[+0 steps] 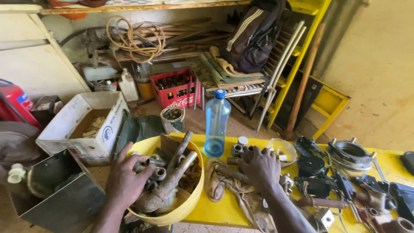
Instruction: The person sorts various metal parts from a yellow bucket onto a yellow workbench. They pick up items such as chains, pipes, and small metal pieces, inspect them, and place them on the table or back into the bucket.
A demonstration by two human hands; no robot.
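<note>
My left hand reaches into a yellow bowl full of rusty pipe fittings and short pipes, with its fingers curled on a fitting near the bowl's left side. On the yellow table, my right hand rests with fingers spread over small metal fittings and a short pipe piece. A dirty beige rag lies under that hand. Whether the right hand grips anything is hidden by the fingers.
A blue-capped clear water bottle stands behind the bowl. A small plastic bowl and black and metal machine parts lie to the right. On the floor are a cardboard box, a red crate of bottles, and a chair with a backpack.
</note>
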